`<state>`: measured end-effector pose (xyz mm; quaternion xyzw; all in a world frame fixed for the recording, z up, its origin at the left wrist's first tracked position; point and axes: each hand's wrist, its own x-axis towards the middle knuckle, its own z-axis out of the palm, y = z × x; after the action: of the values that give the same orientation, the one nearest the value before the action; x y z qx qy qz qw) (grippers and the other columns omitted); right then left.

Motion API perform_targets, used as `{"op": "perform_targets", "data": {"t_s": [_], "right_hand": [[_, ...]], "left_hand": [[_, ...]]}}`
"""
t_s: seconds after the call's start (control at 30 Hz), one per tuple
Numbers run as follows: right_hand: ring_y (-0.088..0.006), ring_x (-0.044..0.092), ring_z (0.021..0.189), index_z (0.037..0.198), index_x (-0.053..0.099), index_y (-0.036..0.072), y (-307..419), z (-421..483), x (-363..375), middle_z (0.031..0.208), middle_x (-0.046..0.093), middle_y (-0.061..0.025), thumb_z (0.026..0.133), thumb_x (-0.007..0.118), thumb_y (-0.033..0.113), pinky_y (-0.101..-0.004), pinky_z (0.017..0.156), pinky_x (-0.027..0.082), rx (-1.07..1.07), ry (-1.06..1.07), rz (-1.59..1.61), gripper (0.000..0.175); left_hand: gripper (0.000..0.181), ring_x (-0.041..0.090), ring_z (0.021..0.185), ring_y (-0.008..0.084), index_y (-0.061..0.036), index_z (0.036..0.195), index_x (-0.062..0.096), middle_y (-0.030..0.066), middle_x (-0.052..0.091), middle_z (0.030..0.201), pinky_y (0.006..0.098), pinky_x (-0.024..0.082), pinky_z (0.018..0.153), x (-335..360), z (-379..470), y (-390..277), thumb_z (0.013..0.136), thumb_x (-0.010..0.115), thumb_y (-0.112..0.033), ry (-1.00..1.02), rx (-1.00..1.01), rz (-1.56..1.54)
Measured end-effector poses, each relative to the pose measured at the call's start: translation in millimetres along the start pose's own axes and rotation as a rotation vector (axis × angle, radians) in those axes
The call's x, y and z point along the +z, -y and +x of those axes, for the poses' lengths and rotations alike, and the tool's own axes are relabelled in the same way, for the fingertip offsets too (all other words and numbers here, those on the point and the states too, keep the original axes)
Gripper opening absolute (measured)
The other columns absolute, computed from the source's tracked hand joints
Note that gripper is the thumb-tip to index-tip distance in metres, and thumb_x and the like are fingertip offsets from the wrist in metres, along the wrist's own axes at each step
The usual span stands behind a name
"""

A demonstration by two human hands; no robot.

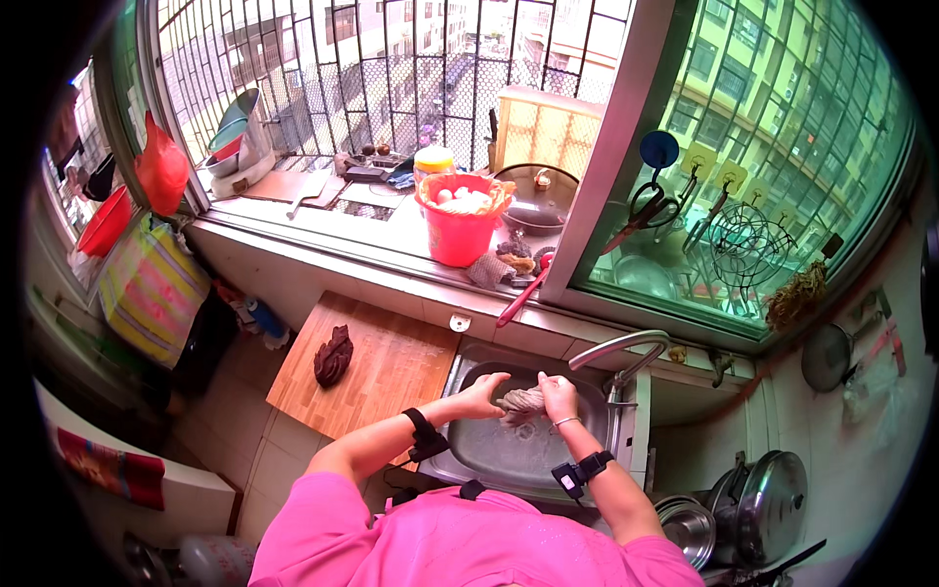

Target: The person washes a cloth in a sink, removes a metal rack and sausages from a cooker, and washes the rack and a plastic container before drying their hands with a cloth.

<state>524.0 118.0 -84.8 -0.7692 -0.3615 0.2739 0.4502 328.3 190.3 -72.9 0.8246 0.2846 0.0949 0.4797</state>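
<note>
Over the stainless steel sink (506,451), a twisted greyish cloth (523,405) is gripped at its right end by my right hand (557,398). My left hand (482,396) is at the cloth's left end, thumb and fingers spread apart, not closed around it. A dark brown crumpled cloth (334,357) lies on the wooden board (396,352) left of the sink. The curved metal faucet (623,343) rises behind and right of my hands.
On the windowsill stand a red bucket (460,231) holding egg-like items and a lidded pan (539,197). A red handle (522,301) juts over the sill's edge. Steel bowls (688,530) and a large lidded pot (772,506) stand at the lower right.
</note>
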Motion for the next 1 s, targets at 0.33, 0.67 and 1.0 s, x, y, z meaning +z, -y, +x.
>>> {"op": "perform_targets", "data": {"t_s": [0.33, 0.67, 1.0], "right_hand": [[-0.0171, 0.062, 0.067, 0.104, 0.051, 0.006, 85.4, -29.7, 9.8, 0.083, 0.060, -0.0058, 0.080, 0.058, 0.049, -0.0297, 0.047, 0.052, 0.334, 0.478, 0.573, 0.050], [-0.0153, 0.062, 0.068, 0.106, 0.052, 0.002, 8.7, -44.9, 13.6, 0.093, 0.060, -0.0091, 0.084, 0.061, 0.022, -0.0248, 0.051, 0.051, 0.447, 0.568, 0.336, 0.031], [-0.0127, 0.059, 0.062, 0.103, 0.054, 0.001, -5.2, -48.1, 8.4, 0.087, 0.061, -0.0072, 0.084, 0.060, 0.015, -0.0233, 0.047, 0.049, 0.514, 0.388, 0.295, 0.024]], "left_hand": [[0.065, 0.057, 0.095, 0.0279, -0.0120, 0.121, 0.034, 0.0161, 0.057, 0.099, 0.0350, 0.044, 0.081, -25.4, -41.8, -14.2, 0.070, 0.072, -0.023, -0.224, 0.028, -0.385], [0.042, 0.054, 0.091, 0.0150, -0.0009, 0.107, 0.048, 0.0081, 0.056, 0.099, 0.0292, 0.045, 0.081, -160.8, -72.9, 90.8, 0.070, 0.066, -0.006, -0.796, -0.161, -0.529], [0.096, 0.055, 0.097, 0.0260, -0.0031, 0.135, 0.030, 0.0209, 0.055, 0.108, 0.0344, 0.045, 0.082, -389.0, -67.7, 118.2, 0.062, 0.077, -0.044, -1.189, -0.243, 0.117]]}}
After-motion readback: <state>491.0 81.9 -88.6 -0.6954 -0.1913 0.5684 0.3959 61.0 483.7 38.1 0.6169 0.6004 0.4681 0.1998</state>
